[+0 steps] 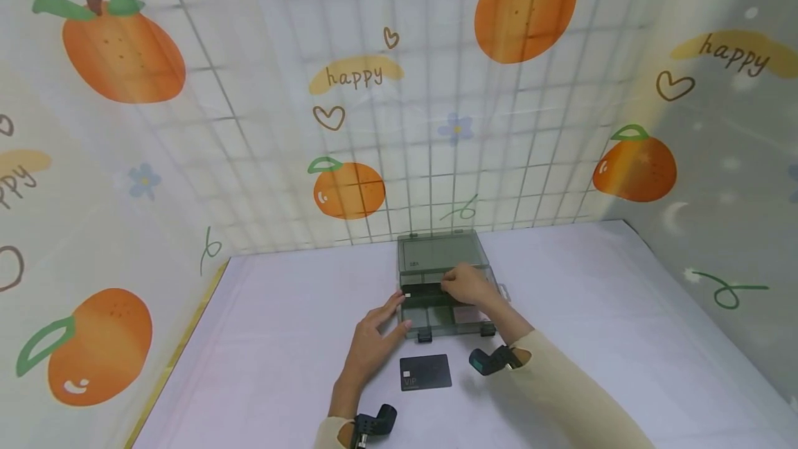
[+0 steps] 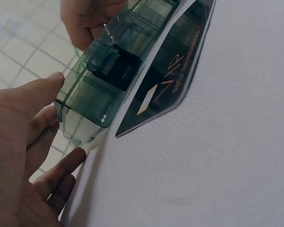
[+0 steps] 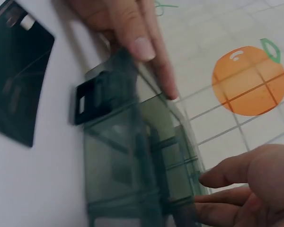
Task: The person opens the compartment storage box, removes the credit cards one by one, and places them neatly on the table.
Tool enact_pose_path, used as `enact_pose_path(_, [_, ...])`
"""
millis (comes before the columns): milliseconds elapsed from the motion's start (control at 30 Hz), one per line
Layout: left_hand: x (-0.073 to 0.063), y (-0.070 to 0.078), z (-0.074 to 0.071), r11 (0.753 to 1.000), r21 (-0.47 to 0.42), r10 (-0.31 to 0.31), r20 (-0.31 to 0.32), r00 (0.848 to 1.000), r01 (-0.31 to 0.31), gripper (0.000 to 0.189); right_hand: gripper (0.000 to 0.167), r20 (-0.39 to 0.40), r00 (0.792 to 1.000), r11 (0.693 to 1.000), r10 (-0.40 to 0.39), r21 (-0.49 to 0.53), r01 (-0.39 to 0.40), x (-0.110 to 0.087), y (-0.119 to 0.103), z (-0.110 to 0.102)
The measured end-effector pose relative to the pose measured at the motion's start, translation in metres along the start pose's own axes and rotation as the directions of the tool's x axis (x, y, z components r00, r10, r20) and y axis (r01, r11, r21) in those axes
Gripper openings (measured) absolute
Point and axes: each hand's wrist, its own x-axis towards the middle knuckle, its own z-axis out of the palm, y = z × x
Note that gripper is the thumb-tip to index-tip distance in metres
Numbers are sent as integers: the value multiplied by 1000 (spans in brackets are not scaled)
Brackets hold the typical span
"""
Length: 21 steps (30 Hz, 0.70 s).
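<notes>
A clear green compartment box (image 1: 413, 329) stands on the table with its lid (image 1: 442, 253) raised at the back. Across its middle lies a black card (image 1: 419, 291) with a small pale chip mark, and my right hand (image 1: 467, 284) pinches near that card's right part; the fingertips are partly hidden. My left hand (image 1: 373, 346) rests against the box's left side with fairly straight fingers, also seen as a left hand (image 2: 19, 137) by the box corner in the left wrist view. Flat in front of the box lies another black card (image 1: 426, 373) marked VIP.
The white tabletop (image 1: 293, 338) spreads around the box. Behind it hangs a curtain (image 1: 274, 151) printed with oranges and the word happy. Two dark latches (image 1: 424, 335) jut from the box's front, and a handle (image 1: 504, 292) sits on its right side.
</notes>
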Motion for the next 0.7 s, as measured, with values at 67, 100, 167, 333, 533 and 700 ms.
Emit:
enact_pose_path(67, [0,1,0,1000,1,-4,0,1000,4,59,24,17,999,998,51,44,-51,2,-2,-1])
enact_pose_path(100, [0,1,0,1000,-1,-7,0,1000,7,59,24,23,997,995,69,66,-70,2,-3,-1])
enact_pose_path(167, [0,1,0,1000,-2,-4,-1,1000,4,59,24,28,995,989,99,109,-101,2,-4,-2])
enact_pose_path(333, [-1,2,0,1000,-6,0,8,1000,0,58,24,54,994,985,93,139,-100,1,-3,-6])
enact_pose_path(533, [0,3,-1,1000,-16,9,3,1000,-9,59,24,83,995,988,57,142,-68,2,-4,-9])
enact_pose_path(700, [1,3,-1,1000,-15,14,-1,1000,-14,59,26,69,992,974,106,193,-118,1,-5,-8])
